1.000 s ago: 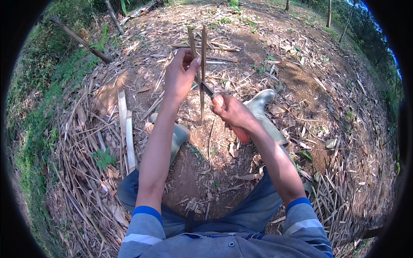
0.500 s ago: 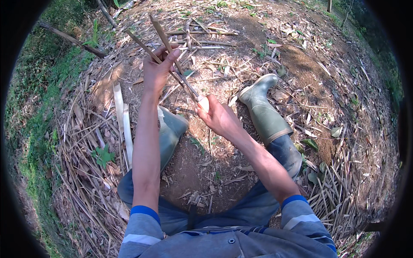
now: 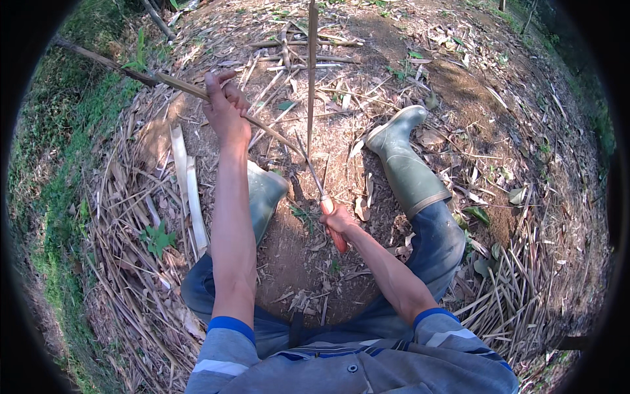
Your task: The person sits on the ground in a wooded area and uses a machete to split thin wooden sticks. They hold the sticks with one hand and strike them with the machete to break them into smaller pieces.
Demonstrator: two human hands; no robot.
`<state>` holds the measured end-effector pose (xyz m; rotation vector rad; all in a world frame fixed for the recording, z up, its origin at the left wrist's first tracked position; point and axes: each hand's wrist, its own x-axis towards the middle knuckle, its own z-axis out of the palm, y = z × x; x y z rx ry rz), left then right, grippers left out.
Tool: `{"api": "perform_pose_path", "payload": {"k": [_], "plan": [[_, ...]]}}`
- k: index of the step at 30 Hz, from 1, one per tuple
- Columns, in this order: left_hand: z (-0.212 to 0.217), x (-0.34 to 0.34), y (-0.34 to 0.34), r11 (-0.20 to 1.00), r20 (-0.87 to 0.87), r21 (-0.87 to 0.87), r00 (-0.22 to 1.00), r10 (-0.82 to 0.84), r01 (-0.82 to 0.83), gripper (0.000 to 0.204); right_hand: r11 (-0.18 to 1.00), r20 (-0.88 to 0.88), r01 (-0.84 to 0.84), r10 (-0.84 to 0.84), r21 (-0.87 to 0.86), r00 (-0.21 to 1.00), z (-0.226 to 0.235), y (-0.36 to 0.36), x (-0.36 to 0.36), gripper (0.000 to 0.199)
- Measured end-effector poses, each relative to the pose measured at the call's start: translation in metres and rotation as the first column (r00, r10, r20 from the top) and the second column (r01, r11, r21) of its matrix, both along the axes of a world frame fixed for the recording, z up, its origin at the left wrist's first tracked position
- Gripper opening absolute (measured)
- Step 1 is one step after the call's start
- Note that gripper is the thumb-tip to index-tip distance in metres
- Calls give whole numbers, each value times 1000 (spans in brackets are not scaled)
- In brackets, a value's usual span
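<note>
A: Scene, biggest first?
B: Dirt ground (image 3: 459, 79) littered with dry leaves and split cane. Grass strip (image 3: 59, 171) along the left. Person sits on the ground, legs spread, blue trousers, grey-green rubber boots: left boot (image 3: 266, 197), right boot (image 3: 407, 164).

A: Arms?
B: Both come up from the lower edge in grey sleeves with blue cuffs. Left arm stretched far forward, right arm bent and closer in.

A: Left hand?
B: Left hand (image 3: 225, 111) is out front, fingers wrapped tight around a long bamboo strip (image 3: 262, 128) that runs slanted from upper left down toward the knife.

A: Right hand?
B: Right hand (image 3: 339, 220), between the boots, fingers closed on the orange handle of a knife (image 3: 315, 174). Blade points up and left, tip at the strip's lower end; contact too small to tell.

A: Anything else?
B: A thin upright stick (image 3: 312, 72) stands just behind the blade. Two pale split bamboo slats (image 3: 187, 190) lie left of the left boot.
</note>
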<state>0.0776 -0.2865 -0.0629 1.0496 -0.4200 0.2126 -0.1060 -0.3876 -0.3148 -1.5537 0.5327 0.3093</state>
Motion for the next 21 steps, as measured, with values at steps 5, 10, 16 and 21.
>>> {"api": "perform_pose_path", "payload": {"k": [5, 10, 16, 21], "plan": [[-2, 25, 43, 970, -39, -41, 970, 239, -240, 47, 301, -62, 65, -18, 951, 998, -6, 3, -10, 28], [-33, 40, 119, 942, -164, -22, 931, 326, -334, 45, 613, -13, 50, -64, 789, 998, 4, 20, 1, 27], [-27, 26, 94, 879, -71, -194, 900, 430, -435, 46, 938, -25, 220, -221, 270, 975, -8, -36, -10, 25], [-29, 15, 95, 884, -1, -269, 918, 395, -381, 46, 977, 121, 205, -198, -55, 973, -5, -26, -37, 40]]}}
